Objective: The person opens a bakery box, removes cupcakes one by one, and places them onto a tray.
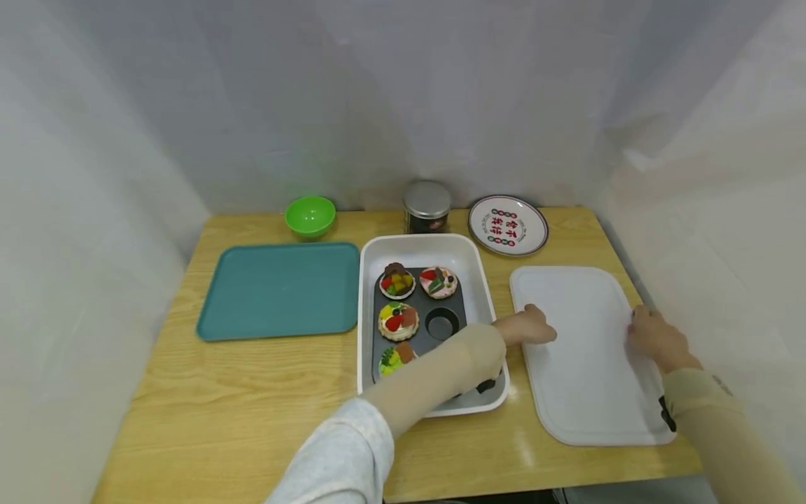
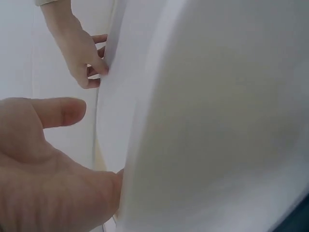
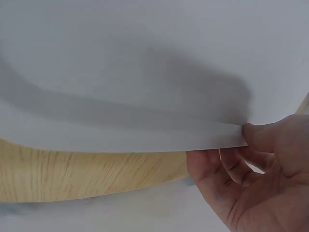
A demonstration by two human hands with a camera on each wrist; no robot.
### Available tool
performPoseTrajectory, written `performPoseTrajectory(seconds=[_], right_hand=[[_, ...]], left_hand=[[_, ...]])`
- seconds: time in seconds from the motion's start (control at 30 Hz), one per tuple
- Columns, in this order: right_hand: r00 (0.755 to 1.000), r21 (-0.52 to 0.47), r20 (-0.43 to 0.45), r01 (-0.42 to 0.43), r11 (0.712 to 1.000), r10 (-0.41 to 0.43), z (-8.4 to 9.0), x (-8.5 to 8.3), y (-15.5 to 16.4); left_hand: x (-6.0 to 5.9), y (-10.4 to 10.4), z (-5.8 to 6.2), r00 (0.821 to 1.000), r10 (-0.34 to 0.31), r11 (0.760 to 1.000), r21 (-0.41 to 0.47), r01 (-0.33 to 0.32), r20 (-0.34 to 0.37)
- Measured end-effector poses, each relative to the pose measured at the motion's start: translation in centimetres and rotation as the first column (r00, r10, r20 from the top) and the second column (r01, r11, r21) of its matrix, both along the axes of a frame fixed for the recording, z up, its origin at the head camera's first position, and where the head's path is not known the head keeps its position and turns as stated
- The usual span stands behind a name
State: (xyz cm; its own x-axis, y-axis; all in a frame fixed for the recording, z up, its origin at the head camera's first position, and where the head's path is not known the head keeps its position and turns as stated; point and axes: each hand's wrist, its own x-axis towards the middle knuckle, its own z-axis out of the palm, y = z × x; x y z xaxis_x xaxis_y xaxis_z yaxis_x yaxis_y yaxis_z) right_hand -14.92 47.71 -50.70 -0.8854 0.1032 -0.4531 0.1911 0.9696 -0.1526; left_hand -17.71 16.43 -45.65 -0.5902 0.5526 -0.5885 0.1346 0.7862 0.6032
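A white rounded tray (image 1: 592,378) lies at the right of the table. My right hand (image 1: 658,341) holds its right rim; in the right wrist view the thumb (image 3: 270,135) is on top of the rim with fingers curled beneath. Over the tray's left edge is my left hand (image 1: 527,326), its forearm crossing a deep white bin (image 1: 494,297). In the left wrist view my left thumb (image 2: 60,111) is stretched out, while a pale wall hides the other fingers, so I cannot tell whether they grip the tray.
Inside the bin, a dark muffin pan (image 1: 415,315) carries several toy tarts, including a fruit-topped tart (image 1: 398,322). A teal tray (image 1: 280,290) lies left. Along the back are a green bowl (image 1: 310,217), a metal-lidded jar (image 1: 427,203) and a printed plate (image 1: 508,225).
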Motion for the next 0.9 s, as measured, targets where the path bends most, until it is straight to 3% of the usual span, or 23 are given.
performPoseTrajectory(seconds=[0.13,0.23,0.37,0.5,0.63,0.73,0.8,0.9], right_hand=[[1.0,0.015,-0.012,0.009,1.0,-0.009,0.0,-0.1,-0.7],[0.994,0.027,-0.111,0.021,0.999,-0.018,0.7,-0.3,-1.7],[0.949,-0.003,-0.313,0.047,0.999,-0.045,1.5,-1.5,-3.9],[0.902,-0.061,-0.432,-0.004,0.998,-0.023,2.3,-3.5,-7.2],[0.887,-0.088,-0.46,-0.077,0.993,0.028,3.7,-5.8,-11.7],[0.886,-0.109,-0.46,-0.112,0.988,0.05,4.8,-7.4,-15.5],[0.89,-0.138,-0.452,-0.138,0.981,0.061,5.2,-8.3,-17.9],[0.913,-0.246,-0.404,-0.164,0.955,0.053,5.5,-9.6,-20.9]], left_hand=[[0.3,-1.5,0.6,0.999,0.011,1.0,0.027,-0.009,-0.051],[0.1,-3.7,2.3,0.996,0.026,0.995,0.102,-0.017,-0.088],[-1.2,-7.7,4.7,0.987,0.029,0.983,0.186,0.0,-0.156],[-3.0,-12.5,5.9,0.96,0.058,0.986,0.164,-0.012,-0.275],[-4.7,-17.7,5.7,0.906,0.151,0.987,0.112,-0.115,-0.395],[-5.7,-21.0,5.0,0.873,0.237,0.971,0.097,-0.217,-0.427],[-6.0,-22.5,4.6,0.867,0.271,0.962,0.084,-0.26,-0.418],[-6.2,-24.0,3.9,0.873,0.286,0.957,0.064,-0.284,-0.395]])
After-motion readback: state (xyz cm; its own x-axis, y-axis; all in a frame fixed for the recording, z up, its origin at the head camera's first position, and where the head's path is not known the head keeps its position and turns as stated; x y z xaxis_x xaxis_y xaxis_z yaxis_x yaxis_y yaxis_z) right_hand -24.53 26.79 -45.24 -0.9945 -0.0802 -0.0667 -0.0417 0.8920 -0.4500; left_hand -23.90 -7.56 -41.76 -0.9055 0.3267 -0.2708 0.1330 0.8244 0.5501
